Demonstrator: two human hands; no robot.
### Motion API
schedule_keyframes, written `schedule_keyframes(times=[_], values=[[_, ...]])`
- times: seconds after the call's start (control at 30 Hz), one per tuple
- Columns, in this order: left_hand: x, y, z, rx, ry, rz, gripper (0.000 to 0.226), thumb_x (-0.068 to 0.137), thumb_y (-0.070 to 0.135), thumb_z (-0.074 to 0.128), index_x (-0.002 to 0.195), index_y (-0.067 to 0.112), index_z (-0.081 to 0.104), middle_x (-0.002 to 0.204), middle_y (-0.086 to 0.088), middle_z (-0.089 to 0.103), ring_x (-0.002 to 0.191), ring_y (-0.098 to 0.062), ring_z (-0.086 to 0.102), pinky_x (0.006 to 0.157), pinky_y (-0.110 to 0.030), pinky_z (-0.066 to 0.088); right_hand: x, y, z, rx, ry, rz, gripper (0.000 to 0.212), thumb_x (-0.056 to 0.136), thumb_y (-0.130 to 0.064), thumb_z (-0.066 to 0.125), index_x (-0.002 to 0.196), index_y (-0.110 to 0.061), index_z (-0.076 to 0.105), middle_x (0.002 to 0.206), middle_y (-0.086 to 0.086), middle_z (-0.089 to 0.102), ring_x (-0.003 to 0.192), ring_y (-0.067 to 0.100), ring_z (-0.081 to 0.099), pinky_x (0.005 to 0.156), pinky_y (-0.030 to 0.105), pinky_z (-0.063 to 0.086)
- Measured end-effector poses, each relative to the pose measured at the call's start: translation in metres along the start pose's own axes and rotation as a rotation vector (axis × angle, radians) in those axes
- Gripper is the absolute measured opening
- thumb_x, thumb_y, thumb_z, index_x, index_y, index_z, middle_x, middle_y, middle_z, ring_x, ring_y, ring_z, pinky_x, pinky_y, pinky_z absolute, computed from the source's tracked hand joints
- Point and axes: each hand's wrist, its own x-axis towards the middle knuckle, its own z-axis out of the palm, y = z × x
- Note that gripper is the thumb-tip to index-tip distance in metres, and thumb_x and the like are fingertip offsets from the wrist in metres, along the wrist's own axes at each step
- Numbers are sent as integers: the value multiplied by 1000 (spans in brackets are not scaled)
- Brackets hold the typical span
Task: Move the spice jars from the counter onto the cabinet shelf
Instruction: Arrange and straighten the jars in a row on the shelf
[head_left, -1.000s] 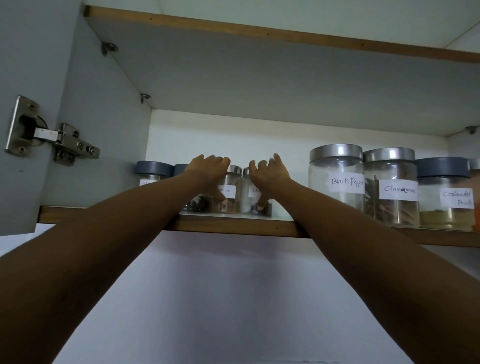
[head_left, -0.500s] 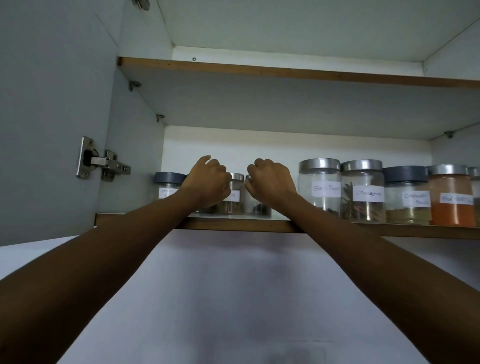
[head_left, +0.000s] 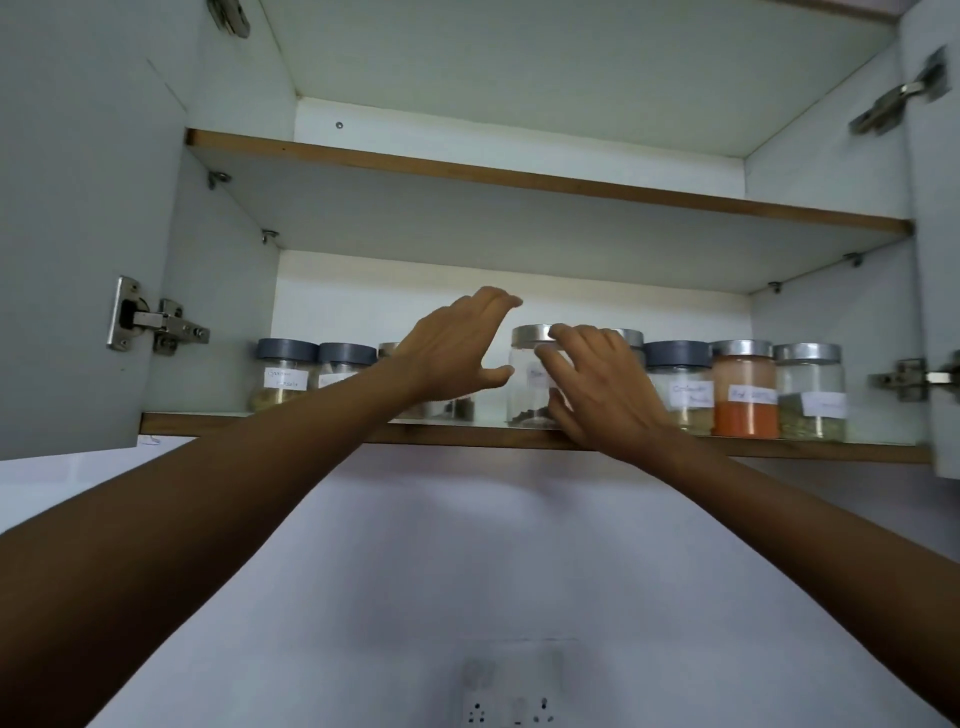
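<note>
Several labelled glass spice jars stand in a row on the lower cabinet shelf (head_left: 234, 423). My left hand (head_left: 454, 353) hovers with its fingers spread in front of two small jars (head_left: 457, 409), its thumb just left of a silver-lidded jar (head_left: 524, 382). My right hand (head_left: 597, 387) rests its fingers on that jar's lid and front and hides its right side. Further right stand a grey-lidded jar (head_left: 680, 384), a jar of orange powder (head_left: 745, 397) and a silver-lidded jar (head_left: 810, 395). Two grey-lidded jars (head_left: 283, 371) stand at the left.
Both cabinet doors hang open, the left door (head_left: 78, 208) with a steel hinge (head_left: 156, 322), the right with another hinge (head_left: 909, 379). An upper shelf (head_left: 519, 179) runs above the jars. A wall socket (head_left: 514, 712) sits low on the wall.
Both hands left the two small jars and moved right. The left hand opened its fingers, and the right hand now touches the bigger silver-lidded jar. The view has pulled back.
</note>
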Motion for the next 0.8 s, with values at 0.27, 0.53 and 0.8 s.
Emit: schedule_keyframes(times=[0.27,0.53,0.8], values=[[29,29,9,-12,-181,-21,98,75,42,74,148,10,16,157,-8,13,141,-24,21,111,-33,24,-33,65,-6,75,-181,166,71,72,-45,53,131,-6,43,136,18,45,120,35,47,95,46,38],[48,29,23,9,-316,-120,101,65,42,81,143,10,25,144,-9,38,127,-28,39,103,-33,31,-24,91,4,230,-435,230,115,64,-49,77,148,-15,6,155,6,15,142,21,15,114,48,-2],[54,27,32,86,-295,-117,94,57,46,85,128,11,35,119,-10,56,103,-29,51,82,-31,37,3,92,10,152,-533,156,91,60,-42,81,132,-11,35,129,9,39,120,26,35,103,40,24]])
